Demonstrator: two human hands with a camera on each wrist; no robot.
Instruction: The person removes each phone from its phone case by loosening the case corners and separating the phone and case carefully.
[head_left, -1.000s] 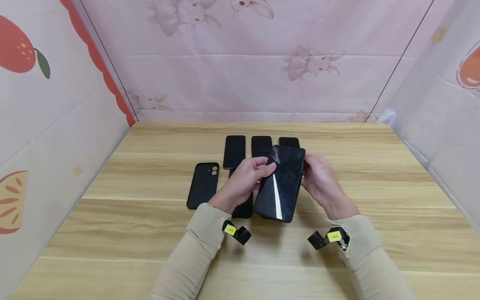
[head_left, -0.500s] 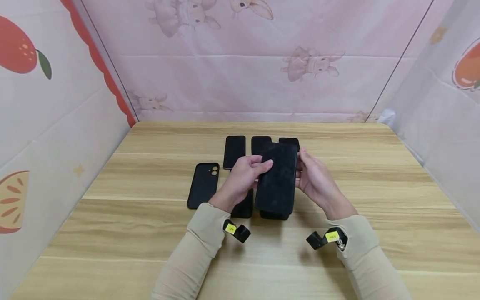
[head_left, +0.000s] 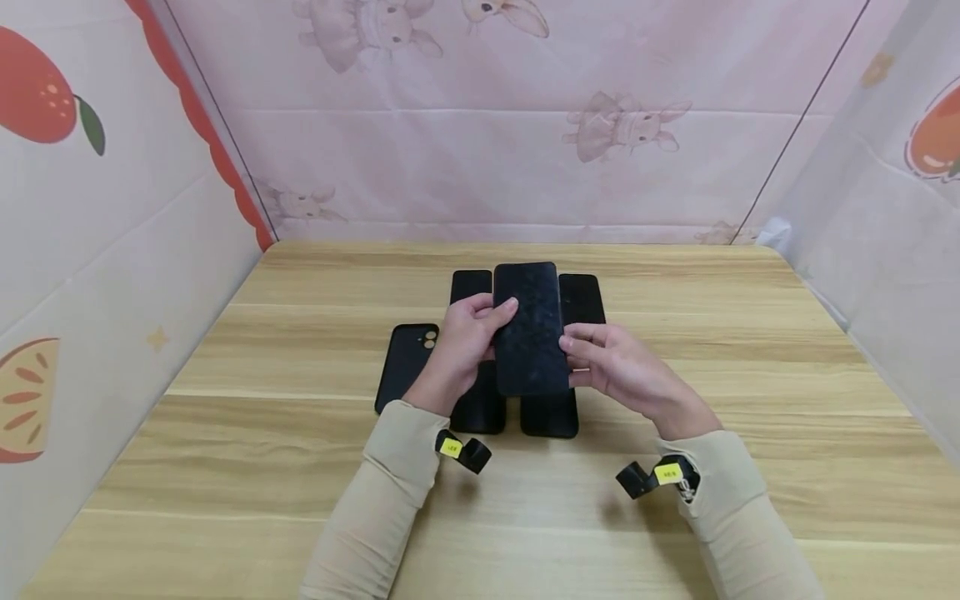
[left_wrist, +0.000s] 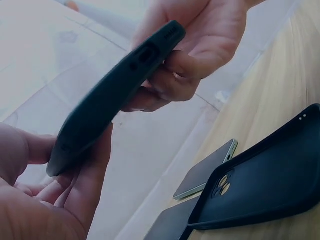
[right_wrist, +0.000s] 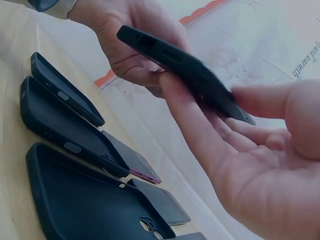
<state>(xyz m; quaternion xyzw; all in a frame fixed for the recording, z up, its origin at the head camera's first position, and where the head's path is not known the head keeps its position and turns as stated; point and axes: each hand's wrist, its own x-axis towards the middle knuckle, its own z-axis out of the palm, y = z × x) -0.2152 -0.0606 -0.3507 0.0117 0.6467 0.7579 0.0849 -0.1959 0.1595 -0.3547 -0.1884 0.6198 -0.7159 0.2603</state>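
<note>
A black phone in a dark case (head_left: 531,333) is held above the table in both hands, its dark screen facing up. My left hand (head_left: 467,337) grips its left edge, thumb on the screen and fingers underneath. On the opposite edge my right hand (head_left: 618,367) pinches it between thumb and fingers. The left wrist view shows the case's bottom end (left_wrist: 145,56) with its port cutout. Below lie an empty black phone case (head_left: 399,367) with round camera holes, a second case (head_left: 480,408) and a third (head_left: 550,417), both partly covered by the held phone.
Behind, a phone (head_left: 471,284) and another phone (head_left: 583,298) lie on the wooden table (head_left: 750,375). The spot between them is hidden by the held phone in the head view. A printed pink cloth (head_left: 480,167) hangs past the table's far edge.
Both hands have carried the phone left and away from me, and it now stands straighter. The glare on its screen has gone. My right thumb has come onto the phone's right edge.
</note>
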